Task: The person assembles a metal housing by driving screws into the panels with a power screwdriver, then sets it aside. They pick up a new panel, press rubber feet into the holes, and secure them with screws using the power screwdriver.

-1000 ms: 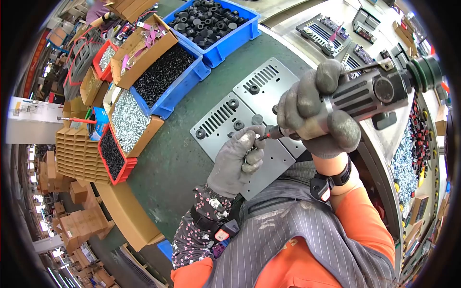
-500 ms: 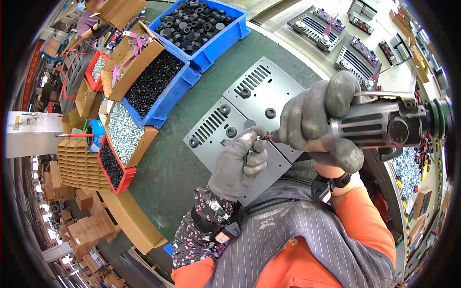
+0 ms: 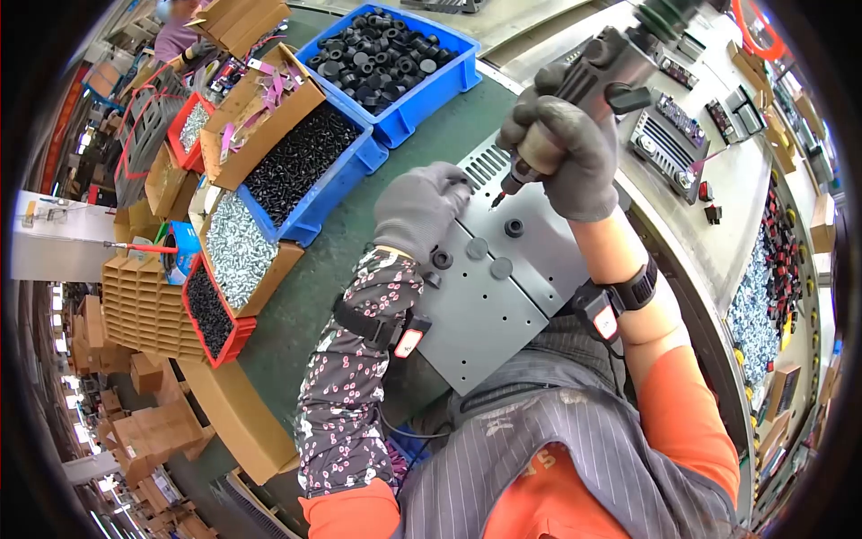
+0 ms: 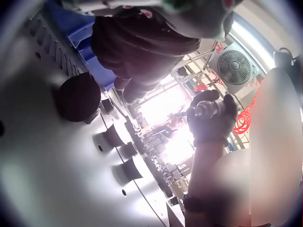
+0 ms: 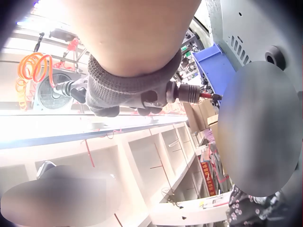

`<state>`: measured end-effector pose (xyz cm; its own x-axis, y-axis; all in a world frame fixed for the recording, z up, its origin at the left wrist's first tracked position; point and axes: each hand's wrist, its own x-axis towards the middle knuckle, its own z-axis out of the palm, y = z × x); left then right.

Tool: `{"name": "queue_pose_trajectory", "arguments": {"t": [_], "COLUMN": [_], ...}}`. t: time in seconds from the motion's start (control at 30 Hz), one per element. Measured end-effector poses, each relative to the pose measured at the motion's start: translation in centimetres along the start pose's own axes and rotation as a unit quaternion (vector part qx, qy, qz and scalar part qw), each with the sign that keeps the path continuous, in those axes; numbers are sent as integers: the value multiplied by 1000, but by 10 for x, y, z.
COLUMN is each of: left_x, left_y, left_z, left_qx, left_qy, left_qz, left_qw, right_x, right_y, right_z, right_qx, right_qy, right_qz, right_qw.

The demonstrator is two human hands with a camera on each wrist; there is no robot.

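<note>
Two grey metal plates lie side by side, the lower-left plate [image 3: 476, 337] and the slotted upper-right plate [image 3: 552, 247]. On them stand black rubber feet [image 3: 514, 228] and flat round discs [image 3: 501, 268]. The gloved left hand [image 3: 420, 211] rests over the upper edge beside the slots, fingers bent down; whatever lies under its fingertips is hidden, also in the left wrist view, where the hand [image 4: 142, 56] appears dark. Gripped in the gloved right hand [image 3: 570, 157] is a power screwdriver [image 3: 588, 81], tilted, its bit just above the slotted plate. The right wrist view shows the driver's nose [image 5: 189, 93].
Beyond the left hand are blue bins of black screws [image 3: 301, 153] and rubber feet [image 3: 391, 67]. A carton of silver screws [image 3: 241, 238] and a red bin [image 3: 208, 305] stand left. Slotted assemblies [image 3: 669, 144] lie across the bench edge at right.
The left hand has moved up and away from the driver tip to the slotted plate. The right hand has swung the driver from nearly level to steeply tilted, bit pointing down.
</note>
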<state>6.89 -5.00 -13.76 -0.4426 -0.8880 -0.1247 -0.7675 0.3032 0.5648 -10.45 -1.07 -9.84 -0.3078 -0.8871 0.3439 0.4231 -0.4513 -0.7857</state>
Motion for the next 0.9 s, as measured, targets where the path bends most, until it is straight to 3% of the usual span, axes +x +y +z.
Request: {"name": "queue_pose_trajectory", "arguments": {"t": [0.03, 0.07, 0.13, 0.2, 0.27, 0.33, 0.37, 0.4, 0.67, 0.7, 0.73, 0.77, 0.8, 0.83, 0.9], "left_x": [1, 0, -8, -11, -10, -11, -12, -13, -14, -18, -23, -32, -43, -54, -78], "left_y": [-11, -15, -14, -15, -22, -22, -21, -20, -24, -27, -29, -32, -34, -34, -32], "left_z": [3, 1, -7, -4, 8, 13, 14, 14, 12, 12, 11, 7, -3, -11, -16], "left_qx": [-19, -21, -208, -152, -22, -15, 19, 52, -7, -102, -195, -194, -441, -657, -675], "left_qy": [56, 58, 9, 0, 20, 29, 42, 56, 36, 68, 99, 99, 76, 50, 24], "left_qz": [-5, -4, -101, -92, -1, -8, -8, -9, -21, -69, -116, -117, -155, -182, -172], "left_qw": [998, 998, 973, 984, 1000, 999, 999, 997, 999, 990, 969, 969, 881, 730, 717], "right_x": [3, 6, 10, 16, 21, 23, 25, 24, 23, 25, 26, 26, 26, 26, 26], "right_y": [2, 5, 11, 22, 33, 44, 47, 53, 64, 67, 70, 71, 68, 63, 63], "right_z": [2, 5, 12, 19, 27, 33, 32, 38, 41, 39, 38, 37, 37, 39, 37], "right_qx": [-12, -24, -11, -28, -55, -70, -114, -118, -114, -114, -126, -137, -135, -140, -133], "right_qy": [-6, -11, -13, -30, -46, -69, -97, -104, -155, -158, -156, -152, -152, -158, -166], "right_qz": [10, 19, 26, 44, 47, 41, 103, 72, 144, 143, 138, 134, 135, 144, 166], "right_qw": [1000, 999, 1000, 998, 996, 994, 983, 985, 971, 970, 970, 970, 970, 967, 963]}}
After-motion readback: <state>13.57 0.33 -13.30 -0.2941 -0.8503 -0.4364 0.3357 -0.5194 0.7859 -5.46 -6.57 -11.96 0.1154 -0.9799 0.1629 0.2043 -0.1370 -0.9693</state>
